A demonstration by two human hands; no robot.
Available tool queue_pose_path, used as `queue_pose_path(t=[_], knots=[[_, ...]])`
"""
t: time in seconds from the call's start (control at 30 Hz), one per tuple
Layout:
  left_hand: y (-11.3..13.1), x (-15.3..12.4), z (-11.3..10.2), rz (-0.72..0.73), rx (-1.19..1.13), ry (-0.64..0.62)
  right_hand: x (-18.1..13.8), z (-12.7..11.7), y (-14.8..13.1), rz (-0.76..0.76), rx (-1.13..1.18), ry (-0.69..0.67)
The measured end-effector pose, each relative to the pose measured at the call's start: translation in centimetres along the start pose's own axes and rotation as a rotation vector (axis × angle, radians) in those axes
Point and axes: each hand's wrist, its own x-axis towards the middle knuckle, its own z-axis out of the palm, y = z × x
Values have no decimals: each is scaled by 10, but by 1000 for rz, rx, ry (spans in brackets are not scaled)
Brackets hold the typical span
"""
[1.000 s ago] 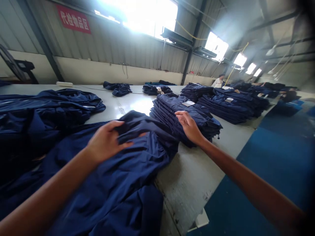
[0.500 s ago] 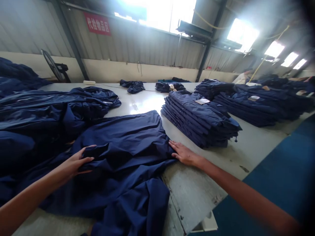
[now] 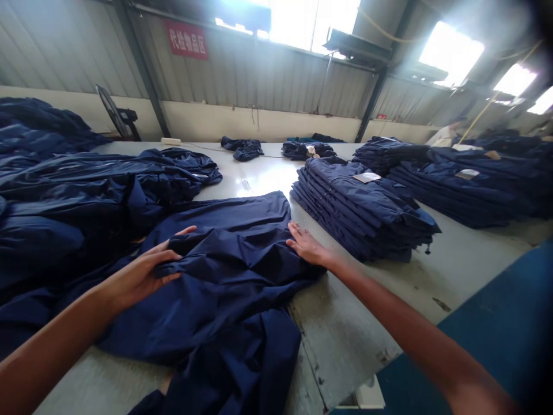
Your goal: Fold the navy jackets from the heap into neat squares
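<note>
A dark navy garment lies spread and wrinkled on the pale table in front of me, its lower part hanging toward me. My left hand has its fingers and thumb closed around a fold of the cloth on the left side. My right hand rests on the garment's right edge, fingers stretched out and palm down. Just beyond that hand stands a neat stack of folded navy garments, a paper tag on top. Whether the spread piece is a jacket or another kind cannot be made out.
Loose navy garments are heaped at the left. More folded stacks stand at the right, near a person in light clothing. Small navy bundles lie at the back. A black fan stands by the wall.
My right hand has slid up along the garment's right edge, toward its far corner. My left hand has moved slightly up and right with the fold. The view has turned a little left.
</note>
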Motion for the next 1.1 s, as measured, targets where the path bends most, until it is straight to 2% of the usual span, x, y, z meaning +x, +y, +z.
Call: queue_pose_path(t=[0.07, 0.1, 0.17, 0.2, 0.27, 0.33, 0.37, 0.4, 0.43, 0.47, 0.53, 0.6, 0.67, 0.77, 0.83, 0.9, 0.97, 1.03, 1.1], knots=[[-9, 8, -23, -103, -11, -134, 0, 14, 0, 17, -20, -117], [-16, 13, -36, -139, 56, -162, 0, 16, 2, 21, 8, -148], [-31, 25, -59, -148, 271, -143, -2, 12, 9, 36, 139, -121], [-35, 30, -66, -93, 395, -102, -1, 6, 14, 46, 211, -66], [-36, 38, -64, 142, 655, 31, 1, -6, 23, 36, 264, 89], [-30, 40, -39, 452, 866, 161, 2, -12, 28, 1, 181, 186], [-28, 40, -20, 579, 951, 207, 2, -10, 29, -9, 116, 184], [-29, 38, 1, 673, 983, 183, 1, -6, 29, -12, 53, 155], [-33, 36, 22, 734, 1004, 96, -1, 1, 28, -8, 1, 109], [-42, 35, 40, 739, 1068, -12, -4, 9, 27, 0, -39, 62], [-67, 32, 65, 658, 1185, -129, -10, 22, 27, 15, -82, 3], [-94, 32, 71, 600, 1230, -207, -14, 28, 28, 17, -68, -3], [-106, 32, 63, 554, 1233, -264, -17, 24, 31, -13, -9, 41], [-87, 31, 53, 471, 1246, -365, -19, 11, 33, -141, 60, 160], [-58, 29, 66, 492, 1254, -406, -19, 8, 32, -199, 32, 181], [-29, 29, 99, 598, 1214, -383, -20, 10, 30, -189, -21, 106], [-12, 31, 148, 685, 1130, -328, -20, 17, 27, -158, -64, 16], [-9, 35, 201, 723, 1066, -349, -19, 22, 27, -149, -88, -24], [-18, 40, 246, 717, 1059, -340, -18, 25, 28, -150, -98, -31]])
